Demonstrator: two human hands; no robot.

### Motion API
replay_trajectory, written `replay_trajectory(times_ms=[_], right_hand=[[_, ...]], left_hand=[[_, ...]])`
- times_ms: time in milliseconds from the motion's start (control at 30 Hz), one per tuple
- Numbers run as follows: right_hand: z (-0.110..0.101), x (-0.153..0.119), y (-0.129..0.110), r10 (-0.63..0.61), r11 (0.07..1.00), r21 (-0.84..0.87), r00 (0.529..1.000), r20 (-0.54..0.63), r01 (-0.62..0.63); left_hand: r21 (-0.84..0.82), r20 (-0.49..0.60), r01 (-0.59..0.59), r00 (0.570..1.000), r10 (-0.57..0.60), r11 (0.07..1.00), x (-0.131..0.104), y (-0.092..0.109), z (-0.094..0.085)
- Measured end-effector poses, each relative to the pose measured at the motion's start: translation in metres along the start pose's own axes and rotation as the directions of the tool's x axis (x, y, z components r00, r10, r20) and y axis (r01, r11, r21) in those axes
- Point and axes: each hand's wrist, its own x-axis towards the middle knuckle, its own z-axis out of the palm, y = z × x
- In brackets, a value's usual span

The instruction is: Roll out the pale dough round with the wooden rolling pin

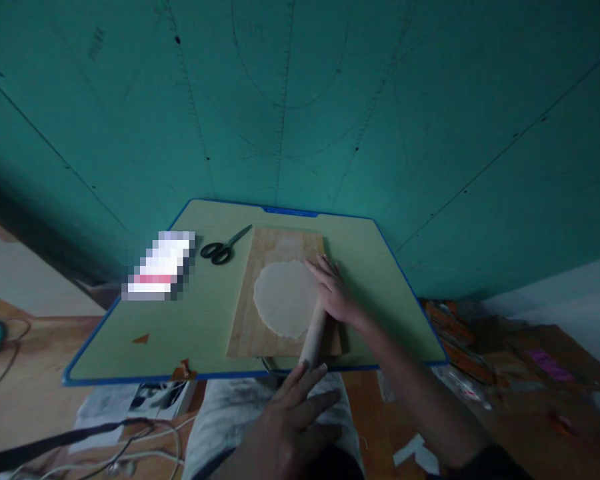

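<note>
A thin round sheet of pale dough (284,300) lies on a wooden board (243,333). Along the right edge of the dough, a wooden rolling pin (314,333) slants from far to near. My right hand (334,290) rests over the pin's far part, its fingers stretched out toward the board's far right. At the near end, past the table's front edge, my left hand (297,417) touches the pin with spread fingers. Both hands lie on the pin rather than wrap round it. Under my right palm the pin's far end is hidden.
Black-handled scissors (225,247) lie left of the board on the blue-edged table (380,287). A blurred-out, phone-like object (160,267) is at the table's left. A green wall (280,120) stands behind. Cables (145,453) and papers are on the floor at left.
</note>
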Motion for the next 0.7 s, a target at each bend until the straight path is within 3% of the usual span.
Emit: replay_trajectory(times_ms=[100,200,333,433,567,700], right_hand=[[0.002,-0.007,0.006,0.023,0.998,0.051,0.999,-0.038,-0.021],[0.005,-0.012,0.01,0.045,0.997,0.071,0.995,-0.091,-0.039],[0.007,-0.009,0.013,0.054,0.998,0.049,0.988,-0.145,-0.047],[0.003,-0.001,0.012,0.082,0.997,0.028,0.983,-0.164,-0.078],[-0.008,0.018,0.003,0.055,0.998,0.022,0.982,-0.182,-0.052],[-0.009,0.043,-0.015,-0.005,0.998,0.057,0.981,-0.192,0.017]], left_hand=[[-0.008,0.014,0.02,1.0,-0.02,1.0,-0.002,0.0,-0.006],[0.044,-0.068,0.104,0.993,-0.101,0.994,-0.007,0.002,-0.017],[0.149,-0.061,0.308,0.951,-0.302,0.939,-0.012,0.0,-0.049],[0.196,-0.059,0.403,0.915,-0.399,0.894,-0.011,-0.015,-0.08],[0.249,-0.073,0.369,0.929,-0.362,0.896,0.001,-0.039,-0.111],[0.222,-0.091,0.39,0.921,-0.38,0.894,0.011,-0.048,-0.126]])
